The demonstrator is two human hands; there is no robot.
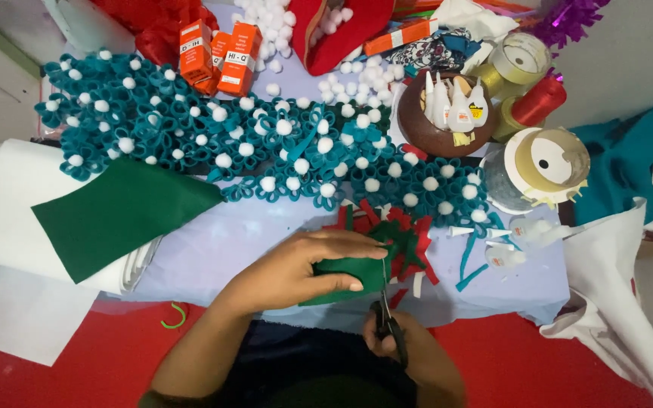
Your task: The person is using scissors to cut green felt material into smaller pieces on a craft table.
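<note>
Nearest the camera: right hand (406,344), fingers closed through the handles of a pair of black scissors (387,317), blades pointing away from the body and up into the near edge of a small dark green felt piece (345,276). Blades look nearly closed on the felt; exact gap not readable.

Left hand (307,264) lies flat-curled over the green felt piece, thumb under, fingers on top, pinching it steady on the pale lilac table cover (213,245). The piece sits at near centre, just left of a small heap of red and green felt cut-offs (406,234).

Judgement: step in hand is a cut into the green felt, partway along. The next move calls for keeping the felt taut and the left fingertips clear of the blade line, turning the piece rather than the scissors.

Surroundings: far across the table, a long band of teal felt flowers with white pompom centres (266,143). Larger green felt sheet (119,211) at left. Brown bowl of small glue bottles (444,113) at far right, tape rolls (549,162) beside it.
</note>
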